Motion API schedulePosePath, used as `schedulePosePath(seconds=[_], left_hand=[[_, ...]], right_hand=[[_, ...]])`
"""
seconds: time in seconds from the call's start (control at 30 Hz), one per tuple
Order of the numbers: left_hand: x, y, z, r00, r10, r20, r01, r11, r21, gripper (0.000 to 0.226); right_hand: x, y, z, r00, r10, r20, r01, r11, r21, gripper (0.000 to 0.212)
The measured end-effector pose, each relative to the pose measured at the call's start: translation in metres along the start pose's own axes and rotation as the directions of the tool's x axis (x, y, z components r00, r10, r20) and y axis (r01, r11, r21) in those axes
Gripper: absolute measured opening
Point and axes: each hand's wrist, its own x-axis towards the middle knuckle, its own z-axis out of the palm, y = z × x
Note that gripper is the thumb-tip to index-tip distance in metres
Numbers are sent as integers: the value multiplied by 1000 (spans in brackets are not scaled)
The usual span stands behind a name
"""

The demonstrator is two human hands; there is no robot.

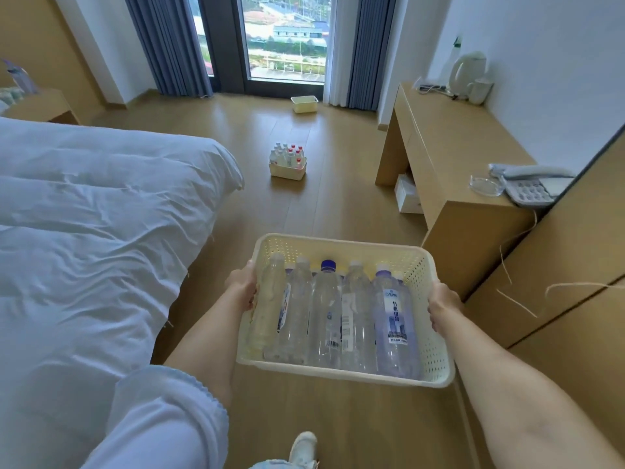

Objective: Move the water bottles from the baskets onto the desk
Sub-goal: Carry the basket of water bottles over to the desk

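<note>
A: What kind of room is this?
B: A bedroom with a wood-plank floor (338, 204) and white walls (554, 62). At twelve o'clock a tall window (285, 35) lets in daylight, flanked by blue-grey curtains (169, 42).
A: Furniture?
B: A bed (84, 231) with a rumpled white duvet fills nine o'clock. A light wooden bench (449, 137) runs along the wall at two o'clock, and a wooden nightstand (37, 104) sits at ten o'clock.

I have one wide head-worn view, looking forward and down along the wooden floor (338, 204) toward the tall window (285, 38), close above a cream perforated plastic basket (436, 346).
</note>
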Motion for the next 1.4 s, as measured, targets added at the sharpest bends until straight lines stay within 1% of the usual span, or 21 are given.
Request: schedulePosePath(seconds=[0.13, 0.23, 0.3, 0.37, 0.4, 0.53, 0.6, 0.67, 0.73, 0.83, 1.0, 1.03, 1.13, 1.23, 1.27, 1.37, 1.4], left_hand=[[49, 70, 8, 1000, 25, 15, -25, 1000, -14, 46], [85, 112, 16, 999, 42, 20, -42, 999, -13, 40], [111, 131, 22, 999, 42, 8, -41, 999, -21, 53], [137, 144, 33, 1000, 27, 6, -27, 999, -24, 59], [150, 150, 40, 1000, 20, 5, -20, 999, -27, 60], [208, 184, 74, 999, -19, -50, 17, 999, -32, 55], [241, 207, 93, 996, -39, -84, 37, 999, -16, 55], [272, 238, 111, 994, -57, -91, 55, 998, -23, 52], [301, 273, 127, 994, -71, -82, 68, 997, -37, 39], [337, 327, 150, 993, -86, -77, 80, 994, -70, 43], [388, 410, 176, 999, -43, -21, 39, 989, -140, 46], [401, 425, 181, 999, -37, -11, 35, 989, -142, 46], [441, 465, 195, 999, -28, 22, 31, 993, -114, 46], [490, 497, 212, 1000, -21, 11, 22, 996, -91, 44], [509, 507, 219, 999, -33, 13, 34, 996, -86, 44], [572, 538, 238, 995, -94, 40, 96, 993, -69, 43], [594, 550, 244, 994, -105, 42, 108, 992, -68, 42]], right_hand=[[40, -72, 24, 1000, -22, -3, 22, 997, 74, 30], [70, -118, 37, 999, -36, 7, 35, 995, 89, 25], [90, -146, 49, 999, -44, -5, 44, 996, 76, 24], [115, -170, 63, 999, -43, -6, 43, 997, 70, 24], [129, -181, 71, 999, -39, -10, 40, 997, 67, 27], [199, -219, 107, 999, -30, -18, 31, 999, 35, 55], [239, -241, 126, 1000, -5, 5, 5, 1000, 15, 61], [275, -270, 140, 999, 28, 35, -29, 999, 20, 64], [306, -306, 148, 998, 44, 44, -46, 998, 46, 65], [345, -368, 155, 999, 21, 41, -24, 996, 85, 60], [399, -459, 168, 998, -67, 9, 66, 995, 70, 64], [410, -474, 171, 998, -68, -8, 68, 993, 98, 64], [442, -510, 184, 999, -42, -24, 45, 990, 132, 58], [477, -535, 209, 999, -1, -37, 7, 986, 169, 54], [493, -543, 219, 999, -2, -43, 8, 988, 155, 49], [539, -579, 251, 999, -40, 25, 39, 998, 55, 25], [558, -591, 265, 999, -22, 25, 21, 999, 45, 24]])
